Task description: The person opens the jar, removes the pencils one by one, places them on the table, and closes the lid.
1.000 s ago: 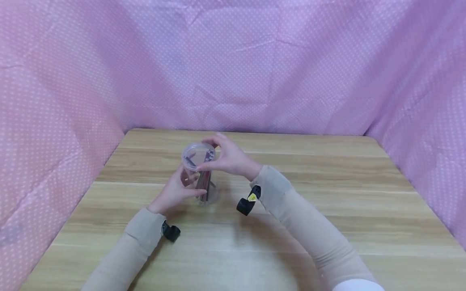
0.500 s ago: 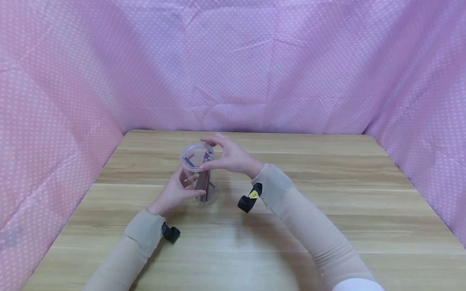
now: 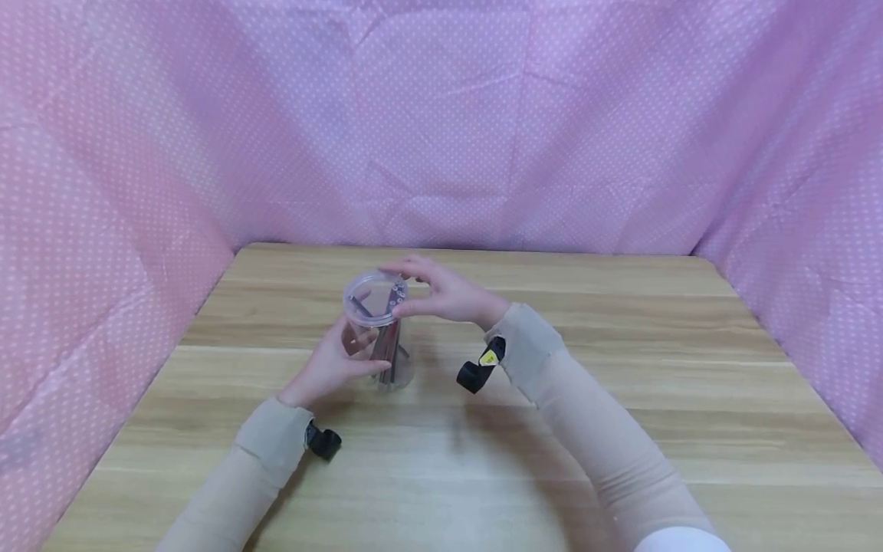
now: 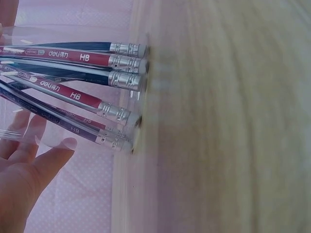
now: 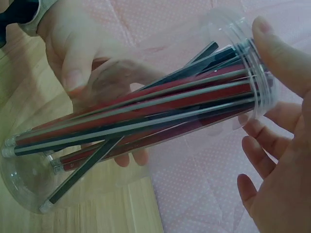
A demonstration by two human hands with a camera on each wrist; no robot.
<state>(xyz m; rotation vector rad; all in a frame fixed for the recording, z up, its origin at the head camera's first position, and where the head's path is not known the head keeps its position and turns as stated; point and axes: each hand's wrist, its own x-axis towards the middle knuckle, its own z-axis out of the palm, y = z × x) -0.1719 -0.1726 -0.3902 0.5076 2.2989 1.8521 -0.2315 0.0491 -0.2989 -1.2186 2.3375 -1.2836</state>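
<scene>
A clear plastic jar (image 3: 403,372) stands on the table left of centre in the head view, its round see-through lid (image 3: 375,297) on top. Inside are several red and dark blue pencils (image 4: 77,57), their silver ferrules and eraser ends toward the base. My left hand (image 3: 329,366) holds the jar's body from the left, thumb across the near side. From the right, my right hand (image 3: 451,297) grips the lid's rim between thumb and fingers. The right wrist view shows the right thumb (image 5: 284,56) at the lid's edge and the other fingers beneath it.
The wooden table (image 3: 621,368) spreads out around the jar, mostly to the right. Pink dotted cloth (image 3: 448,138) hangs behind it and along both sides. A black wrist camera (image 3: 476,374) sits on the right wrist, another (image 3: 323,441) on the left.
My right hand has shifted slightly right, its thumb sliding round the lid's near edge to the right. The left hand and the jar stay nearly in place.
</scene>
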